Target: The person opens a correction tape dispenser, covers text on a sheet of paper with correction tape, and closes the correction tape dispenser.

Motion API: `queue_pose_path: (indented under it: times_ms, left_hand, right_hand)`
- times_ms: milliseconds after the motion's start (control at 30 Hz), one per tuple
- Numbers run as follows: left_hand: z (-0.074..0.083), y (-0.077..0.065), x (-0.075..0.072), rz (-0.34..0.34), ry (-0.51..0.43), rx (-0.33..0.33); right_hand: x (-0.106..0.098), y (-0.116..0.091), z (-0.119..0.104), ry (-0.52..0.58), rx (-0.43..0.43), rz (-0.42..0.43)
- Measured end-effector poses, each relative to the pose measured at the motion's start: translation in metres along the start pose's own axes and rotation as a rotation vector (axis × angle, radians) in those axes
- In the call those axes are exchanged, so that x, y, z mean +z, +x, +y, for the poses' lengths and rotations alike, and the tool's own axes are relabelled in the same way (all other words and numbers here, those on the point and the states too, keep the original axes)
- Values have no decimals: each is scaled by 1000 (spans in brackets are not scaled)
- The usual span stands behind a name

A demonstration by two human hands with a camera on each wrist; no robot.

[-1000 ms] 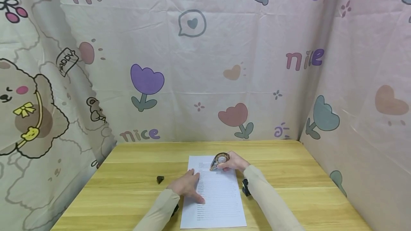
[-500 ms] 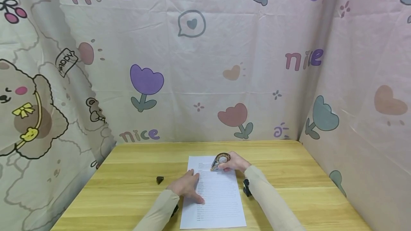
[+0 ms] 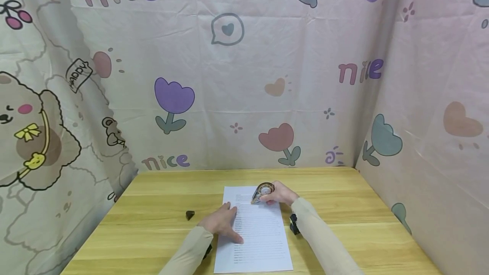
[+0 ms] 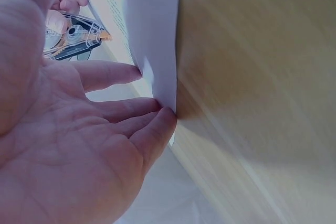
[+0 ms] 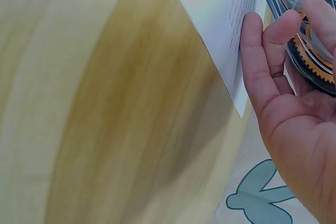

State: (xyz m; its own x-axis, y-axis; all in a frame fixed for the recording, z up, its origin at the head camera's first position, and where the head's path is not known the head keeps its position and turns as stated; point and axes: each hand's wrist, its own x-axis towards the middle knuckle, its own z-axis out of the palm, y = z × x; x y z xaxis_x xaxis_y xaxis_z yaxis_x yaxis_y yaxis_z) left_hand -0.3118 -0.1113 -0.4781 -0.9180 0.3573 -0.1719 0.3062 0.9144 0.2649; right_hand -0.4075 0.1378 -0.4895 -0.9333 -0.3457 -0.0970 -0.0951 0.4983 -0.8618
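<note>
A printed sheet of paper (image 3: 259,232) lies lengthwise on the wooden table. My left hand (image 3: 220,220) rests on its left side with fingers spread; in the left wrist view the fingertips (image 4: 167,116) touch the sheet near its edge. A correction tape (image 3: 263,192) with a see-through case is gripped between thumb and fingers of my right hand (image 3: 282,193). Its tip meets, or nearly meets, the upper part of the sheet among the printed lines. In the right wrist view, the correction tape (image 5: 310,45) shows an orange toothed wheel inside, partly hidden by the hand.
A small dark cap-like piece (image 3: 189,214) lies on the table (image 3: 160,194), left of the paper. A patterned curtain (image 3: 229,71) hangs behind the table and along both sides. Dark wrist-worn devices sit under both sleeves.
Both hands, the paper and the correction tape keep almost the same places. Only a slight shift of the whole head view shows.
</note>
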Motion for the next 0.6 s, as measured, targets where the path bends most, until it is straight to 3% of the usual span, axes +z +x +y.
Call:
queue_pose_path:
  times_ms: [600]
  left_hand:
    - [-2,1,1,-6,-8,1]
  right_hand:
    - [-3,-2,3,7,-17,-12]
